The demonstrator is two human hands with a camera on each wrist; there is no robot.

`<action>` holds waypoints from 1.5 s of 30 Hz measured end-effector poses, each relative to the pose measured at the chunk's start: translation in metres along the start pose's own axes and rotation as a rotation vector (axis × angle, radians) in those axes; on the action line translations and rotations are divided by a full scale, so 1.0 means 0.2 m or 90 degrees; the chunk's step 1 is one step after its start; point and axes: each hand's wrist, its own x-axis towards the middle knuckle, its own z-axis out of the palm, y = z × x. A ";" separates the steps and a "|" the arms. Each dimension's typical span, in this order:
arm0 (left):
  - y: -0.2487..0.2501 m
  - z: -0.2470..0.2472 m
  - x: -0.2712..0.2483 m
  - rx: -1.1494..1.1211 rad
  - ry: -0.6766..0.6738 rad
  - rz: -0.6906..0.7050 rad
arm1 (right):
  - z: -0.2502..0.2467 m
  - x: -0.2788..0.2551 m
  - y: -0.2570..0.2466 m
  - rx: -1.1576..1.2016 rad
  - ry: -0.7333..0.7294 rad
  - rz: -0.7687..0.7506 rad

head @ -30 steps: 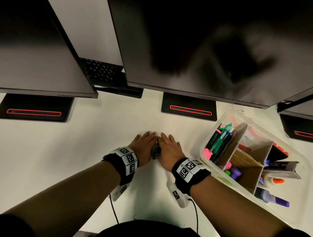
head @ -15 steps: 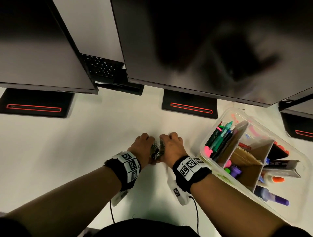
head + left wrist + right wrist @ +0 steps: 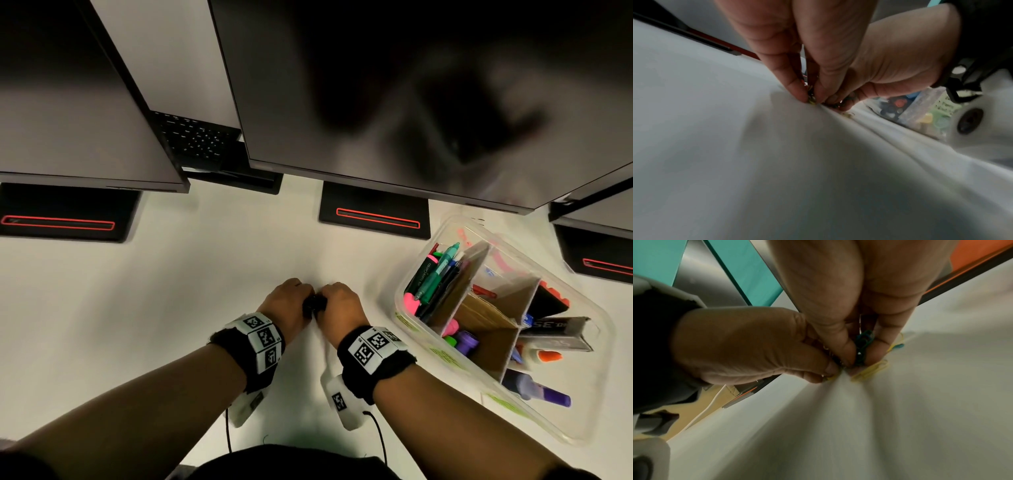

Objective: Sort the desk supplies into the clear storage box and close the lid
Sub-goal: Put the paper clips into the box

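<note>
1. Where the two hands meet near the middle of the desk (image 3: 171, 308), a small heap of paper clips (image 3: 864, 345) lies gathered on the white top; green and yellow ones show in the right wrist view.
2. The left hand (image 3: 286, 305) and right hand (image 3: 340, 305) are knuckle to knuckle, fingers curled down and pinching the clips between them.
3. A few yellow clips (image 3: 869, 371) lie just outside the right fingertips (image 3: 846, 353), touching the desk.
4. Judged step: scooping the clips for transfer to the box (image 3: 582, 425). To do it well, close the fingertips flat against the desk so that strays are swept in, lift both hands as one cup, and carry low toward the right edge.
5. The box stands open near the right edge, divided by card partitions; pens (image 3: 435, 274) fill its far-left compartment, markers (image 3: 466, 341) the next. No lid is in view.
6. Legible writing: a dark green pen reads "FABER-CASTELL"; a grey carton (image 3: 555, 334) shows "SE" only. Green print on the box wall is too small to read.
</note>
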 end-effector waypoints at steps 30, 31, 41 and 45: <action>0.80 -0.50 0.02 0.028 0.099 0.245 | -0.85 -0.30 0.09 0.147 0.274 0.017; 0.86 -0.50 0.04 0.022 0.095 0.263 | -0.90 -0.32 0.13 0.149 0.288 0.030; 1.32 -0.13 0.27 0.004 -0.033 0.291 | -1.10 -0.40 0.65 0.131 0.264 0.214; 1.32 -0.08 0.33 0.020 -0.109 0.251 | -1.06 -0.36 0.73 0.198 0.218 0.258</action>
